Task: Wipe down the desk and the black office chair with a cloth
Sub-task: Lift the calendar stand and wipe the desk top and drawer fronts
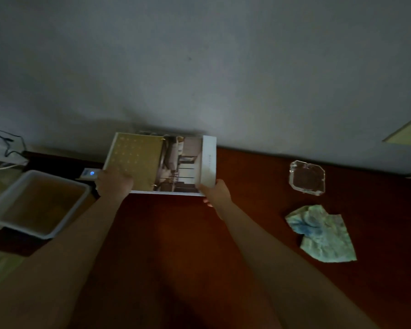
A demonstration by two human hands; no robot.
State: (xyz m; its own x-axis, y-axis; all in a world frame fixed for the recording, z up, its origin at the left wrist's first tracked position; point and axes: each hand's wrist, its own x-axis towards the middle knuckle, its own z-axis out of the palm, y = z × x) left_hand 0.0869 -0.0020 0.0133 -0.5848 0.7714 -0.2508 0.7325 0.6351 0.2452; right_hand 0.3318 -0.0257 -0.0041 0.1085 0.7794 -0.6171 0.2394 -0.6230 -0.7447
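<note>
Head view. We observe both bare forearms extended forward over the dark red-brown desk (171, 233), converging on a ring-bound book (176, 162) at the desk's far edge, near the wall.

The left hand (114, 184) grasps the book's near-left corner, with its knuckles lying over the gold cover. The right hand (215, 192) grasps the near-right corner, thumb on top and fingers tucked beneath. We cannot tell whether the book rests on the desk or is held clear of it.

The blue-green cloth (320, 233) lies crumpled on the desk to the right, well apart from both hands. A glass ashtray (306, 178) sits beyond the cloth.

A white tub (0, 205) stands at the left edge. A small white device (89, 174) showing a blue light lies just beside the left hand.
</note>
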